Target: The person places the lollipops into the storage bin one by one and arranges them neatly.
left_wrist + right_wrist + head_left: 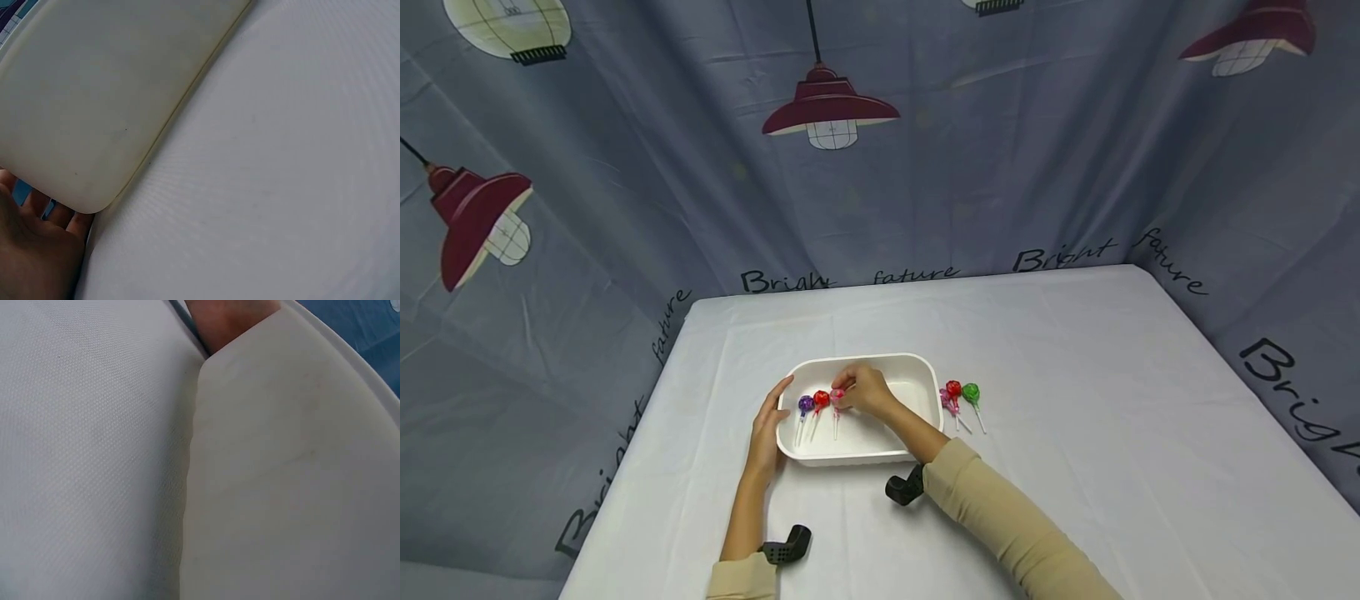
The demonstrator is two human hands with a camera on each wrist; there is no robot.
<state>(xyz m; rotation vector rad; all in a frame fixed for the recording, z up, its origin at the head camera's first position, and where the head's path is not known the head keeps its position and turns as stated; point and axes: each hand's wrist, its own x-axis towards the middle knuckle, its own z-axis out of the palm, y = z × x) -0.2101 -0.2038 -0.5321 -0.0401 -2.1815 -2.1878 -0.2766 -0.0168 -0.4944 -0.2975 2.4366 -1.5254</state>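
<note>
A white rectangular tray [857, 459] stands on the table. Along its left end lies my left hand [766, 432], fingers extended against the outer wall and the thumb over the rim. In the left wrist view, fingers [59, 214] touch the tray's end wall. My right hand [867, 392] reaches inside the tray and pinches a pink lollipop [837, 412] by its wrapped head; its stick points toward me. Just left of it lie a red lollipop [822, 399] and a purple lollipop [806, 404], side by side, sticks also toward me. In the right wrist view the tray wall hides most of my hand.
Right of the tray, a green lollipop [972, 393], a red lollipop [953, 388] and a pink lollipop [950, 402] lie close together on the white-covered table [1112, 433]. A grey printed curtain [940, 192] hangs behind. Black cameras sit at both wrists.
</note>
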